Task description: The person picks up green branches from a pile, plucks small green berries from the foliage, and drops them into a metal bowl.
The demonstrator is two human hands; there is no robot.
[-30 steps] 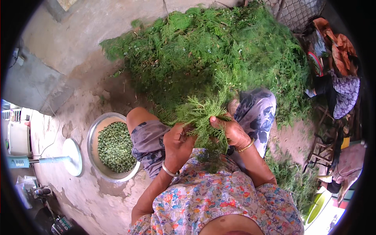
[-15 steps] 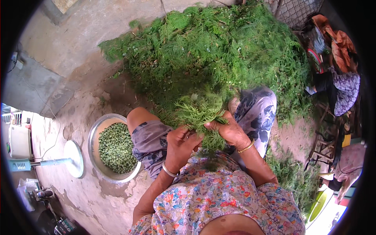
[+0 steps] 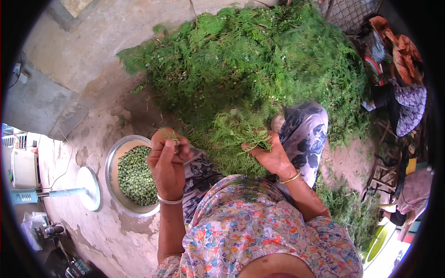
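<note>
My right hand is closed around a bunch of feathery evergreen sprigs over my lap. My left hand is raised by my left knee, near the rim of a metal basin. A tiny green sprig tip sticks up from its pinched thumb and fingers; whether a cone is on it is too small to tell. Inside the basin lies a heap of small green cones. Beyond my knees spreads a big pile of cut evergreen branches.
A pale round-based stand lies on the concrete floor to the left of the basin. At the far right another person sits beside the pile, near a wooden stool frame. More greenery lies to my right.
My left hand has parted from the bunch and moved left toward the basin, with a small sprig tip in its fingers. The right hand stays nearly in place with the sprigs.
</note>
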